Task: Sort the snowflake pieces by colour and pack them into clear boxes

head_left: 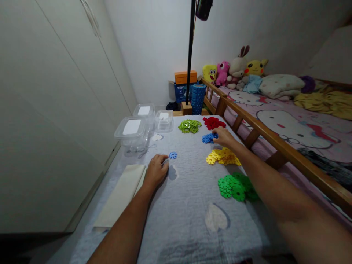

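Note:
My left hand [157,169] rests on the cloth with its fingers curled. A thin pale thing shows at its fingertips, too small to make out. Just beyond them a single blue snowflake disc [173,155] lies flat. My right hand [223,137] reaches to the small pile of blue snowflake discs [208,138], its fingers pinched at the pile's right side; the fingertips are partly hidden. Around it lie piles of red pieces [213,123], yellow discs [222,156] and light green pieces [189,126]. Nearer, dark green discs [235,186] lie partly behind my right forearm.
Clear plastic boxes with white labels [132,127] stand at the table's back left. A folded cream cloth [121,196] lies beside my left forearm. A wooden bed rail [264,141] borders the right side. Behind the table rises a black pole [190,55].

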A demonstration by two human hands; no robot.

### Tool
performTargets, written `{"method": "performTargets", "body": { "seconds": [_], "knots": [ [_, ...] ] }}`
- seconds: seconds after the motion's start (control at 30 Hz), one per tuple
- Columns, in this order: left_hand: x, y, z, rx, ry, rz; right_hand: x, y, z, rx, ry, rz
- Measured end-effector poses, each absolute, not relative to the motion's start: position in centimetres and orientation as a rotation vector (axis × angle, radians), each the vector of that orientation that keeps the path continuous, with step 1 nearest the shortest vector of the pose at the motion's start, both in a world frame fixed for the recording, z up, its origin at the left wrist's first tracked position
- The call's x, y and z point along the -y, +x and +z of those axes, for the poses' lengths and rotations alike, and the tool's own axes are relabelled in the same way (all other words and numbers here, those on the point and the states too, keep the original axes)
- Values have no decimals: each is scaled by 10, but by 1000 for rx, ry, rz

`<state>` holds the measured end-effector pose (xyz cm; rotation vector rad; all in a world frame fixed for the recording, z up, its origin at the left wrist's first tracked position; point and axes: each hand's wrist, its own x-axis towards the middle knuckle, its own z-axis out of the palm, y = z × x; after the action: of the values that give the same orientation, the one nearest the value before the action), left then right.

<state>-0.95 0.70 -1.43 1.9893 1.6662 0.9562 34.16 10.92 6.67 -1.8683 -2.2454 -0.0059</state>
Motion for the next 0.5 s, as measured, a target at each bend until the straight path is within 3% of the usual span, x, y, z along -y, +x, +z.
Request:
{"method": "performTargets", "body": {
  "seconds": [0.5],
  "knots": [
    [-6,-11,-14,-1641,2027,931,-137,355,39,2055,-2016,-83]
  ]
}}
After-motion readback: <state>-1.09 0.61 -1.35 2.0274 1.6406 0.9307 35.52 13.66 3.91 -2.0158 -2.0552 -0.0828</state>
